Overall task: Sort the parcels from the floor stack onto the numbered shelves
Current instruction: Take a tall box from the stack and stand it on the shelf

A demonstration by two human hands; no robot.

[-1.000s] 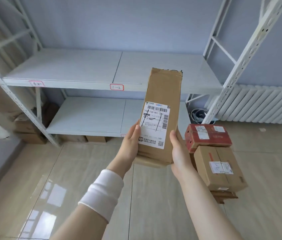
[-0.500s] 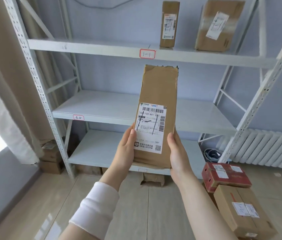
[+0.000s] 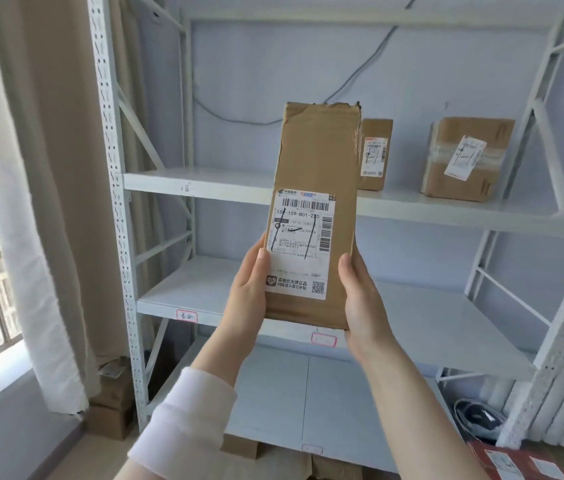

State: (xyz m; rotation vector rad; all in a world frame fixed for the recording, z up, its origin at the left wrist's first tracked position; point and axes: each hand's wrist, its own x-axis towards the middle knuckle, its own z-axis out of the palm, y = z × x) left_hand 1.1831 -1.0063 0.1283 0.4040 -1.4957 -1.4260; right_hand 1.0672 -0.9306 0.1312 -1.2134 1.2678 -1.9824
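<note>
While the tall brown parcel (image 3: 318,168) is held upright in front of the white shelving (image 3: 204,183), its lower sides are clasped by the left hand (image 3: 247,296) and the right hand (image 3: 365,306), fingers curled shut around it. An EMS mark and the code 159-B01 are readable on its white label (image 3: 299,244), crossed by pen strokes; the fine print is too small. Two parcels (image 3: 466,157) are seen on the upper shelf, one half hidden. A red carton (image 3: 516,462) is cut off at the bottom edge. Compared with half a second ago, the parcel has been raised, and the "1-1" shelf tag is now covered.
</note>
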